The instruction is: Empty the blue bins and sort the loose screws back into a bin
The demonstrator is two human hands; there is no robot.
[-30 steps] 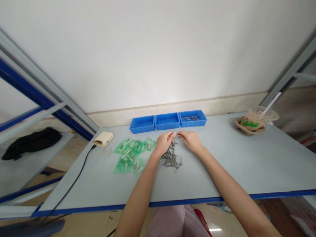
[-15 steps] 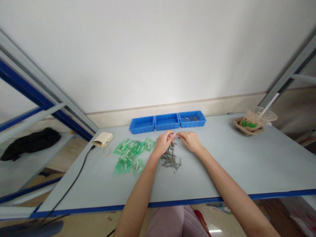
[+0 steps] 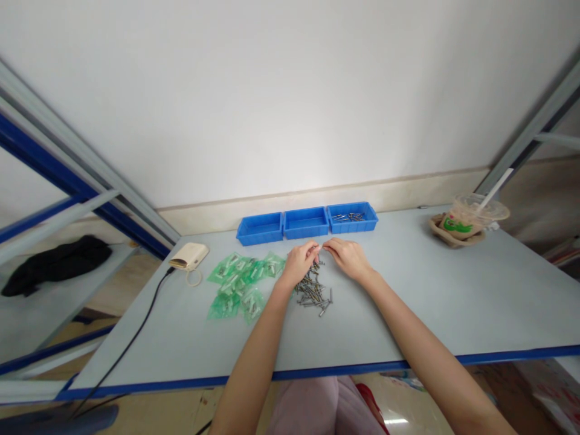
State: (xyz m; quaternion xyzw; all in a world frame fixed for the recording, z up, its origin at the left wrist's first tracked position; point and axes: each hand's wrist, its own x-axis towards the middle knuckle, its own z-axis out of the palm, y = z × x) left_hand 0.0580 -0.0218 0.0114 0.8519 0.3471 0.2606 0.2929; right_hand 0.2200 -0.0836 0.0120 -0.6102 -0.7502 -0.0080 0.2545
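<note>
Grey tabletop (image 3: 453, 302), blue-edged, ran along a pale wall (image 3: 290, 90). Loose metal pins (image 3: 312, 294) lay heaped mid-table, green plastic bags (image 3: 235, 281) to their left. Three blue trays (image 3: 306, 231) lined the wall side, more pins in the rightmost. Left hand (image 3: 298, 264) and right hand (image 3: 348, 258): fingers curled, tips close together by the heap's far end; closure and any hold too small to tell. Far right: plastic cup (image 3: 464, 220) in a pulp holder (image 3: 453, 237).
</note>
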